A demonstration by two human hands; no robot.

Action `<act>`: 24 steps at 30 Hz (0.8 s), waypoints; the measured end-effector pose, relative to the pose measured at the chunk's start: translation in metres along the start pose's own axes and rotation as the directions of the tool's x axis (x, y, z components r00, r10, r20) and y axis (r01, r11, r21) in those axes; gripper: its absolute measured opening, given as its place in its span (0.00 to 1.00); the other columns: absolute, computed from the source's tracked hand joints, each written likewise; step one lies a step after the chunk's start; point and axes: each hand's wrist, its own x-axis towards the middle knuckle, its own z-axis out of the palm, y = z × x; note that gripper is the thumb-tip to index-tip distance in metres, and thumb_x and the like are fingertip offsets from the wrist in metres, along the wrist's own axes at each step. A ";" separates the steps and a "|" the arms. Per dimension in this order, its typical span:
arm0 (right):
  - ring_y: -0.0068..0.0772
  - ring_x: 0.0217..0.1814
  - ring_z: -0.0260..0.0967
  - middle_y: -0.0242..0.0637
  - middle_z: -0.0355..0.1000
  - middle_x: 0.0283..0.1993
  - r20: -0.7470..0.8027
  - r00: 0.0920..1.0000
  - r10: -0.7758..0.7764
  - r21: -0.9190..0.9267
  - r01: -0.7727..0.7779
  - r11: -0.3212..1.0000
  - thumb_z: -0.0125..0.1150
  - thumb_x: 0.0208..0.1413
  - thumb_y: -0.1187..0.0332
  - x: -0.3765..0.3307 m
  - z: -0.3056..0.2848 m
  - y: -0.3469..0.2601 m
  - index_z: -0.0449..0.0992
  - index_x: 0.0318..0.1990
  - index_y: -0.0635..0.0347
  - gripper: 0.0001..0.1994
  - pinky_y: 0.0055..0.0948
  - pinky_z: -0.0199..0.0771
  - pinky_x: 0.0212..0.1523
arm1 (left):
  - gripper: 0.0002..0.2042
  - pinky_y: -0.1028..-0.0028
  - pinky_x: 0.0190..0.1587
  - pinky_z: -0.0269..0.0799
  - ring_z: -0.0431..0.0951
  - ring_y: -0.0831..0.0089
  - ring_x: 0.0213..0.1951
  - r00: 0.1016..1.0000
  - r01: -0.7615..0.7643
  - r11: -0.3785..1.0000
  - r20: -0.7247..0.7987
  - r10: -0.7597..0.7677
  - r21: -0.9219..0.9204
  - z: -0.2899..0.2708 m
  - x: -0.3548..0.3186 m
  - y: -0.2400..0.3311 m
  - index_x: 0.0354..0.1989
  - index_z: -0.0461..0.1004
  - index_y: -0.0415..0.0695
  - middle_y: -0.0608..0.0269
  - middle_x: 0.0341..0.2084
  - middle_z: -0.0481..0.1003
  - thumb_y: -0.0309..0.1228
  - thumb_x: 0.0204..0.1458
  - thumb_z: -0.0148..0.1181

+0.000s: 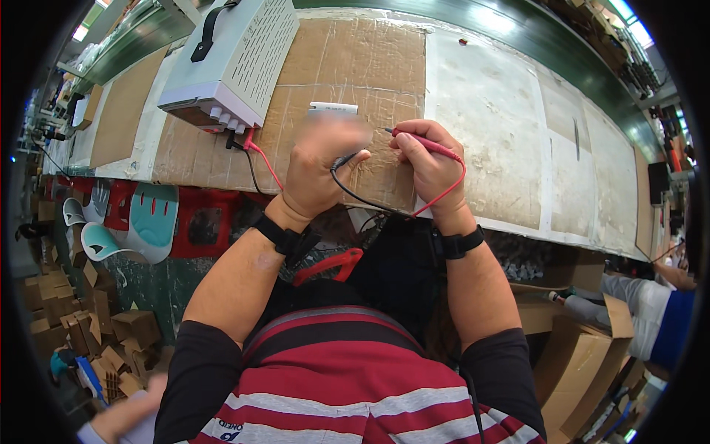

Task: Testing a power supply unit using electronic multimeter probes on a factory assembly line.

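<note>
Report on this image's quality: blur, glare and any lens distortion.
Head view: the left hand has its fingers smeared by blur, while the right hand and its red probe look fairly clear; head view: bright glare on the green surface beyond the table; head view: fisheye distortion curves the table's edges, with black corners around the image.

1 PSU (244, 59), 2 test leads (436, 146), 2 wristbands (463, 243), 1 wht pc (333, 109)

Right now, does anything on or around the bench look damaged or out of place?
The pale bench covering looks stained and scuffed, with a small brown spot near its far edge. At lower left, cardboard boxes lie jumbled, not stacked. Blur hides part of the left hand.
</note>
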 end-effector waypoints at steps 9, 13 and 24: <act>0.20 0.33 0.75 0.36 0.81 0.36 0.013 1.000 0.001 0.000 -0.001 1.000 0.63 0.63 0.72 0.000 -0.001 0.001 0.81 0.45 0.66 0.08 0.20 0.75 0.37 | 0.09 0.53 0.67 0.67 0.82 0.59 0.53 1.000 -0.011 0.997 0.025 0.010 0.075 0.001 -0.004 -0.003 0.41 0.81 0.46 0.61 0.40 0.84 0.29 0.52 0.71; 0.20 0.34 0.76 0.35 0.81 0.35 0.029 0.999 -0.036 -0.089 0.038 0.995 0.63 0.62 0.72 0.001 -0.001 -0.001 0.81 0.44 0.66 0.07 0.20 0.75 0.37 | 0.08 0.54 0.67 0.66 0.82 0.59 0.54 1.000 0.002 0.997 0.016 -0.003 0.076 0.002 -0.005 -0.004 0.41 0.81 0.46 0.61 0.40 0.84 0.28 0.53 0.71; 0.22 0.36 0.79 0.36 0.82 0.34 0.107 0.992 -0.063 -0.225 0.086 0.971 0.64 0.60 0.72 0.000 0.001 -0.002 0.83 0.41 0.65 0.07 0.23 0.78 0.39 | 0.08 0.53 0.67 0.65 0.81 0.59 0.55 0.998 0.003 0.998 0.056 -0.007 0.058 0.000 -0.005 -0.007 0.41 0.78 0.46 0.60 0.40 0.84 0.27 0.55 0.69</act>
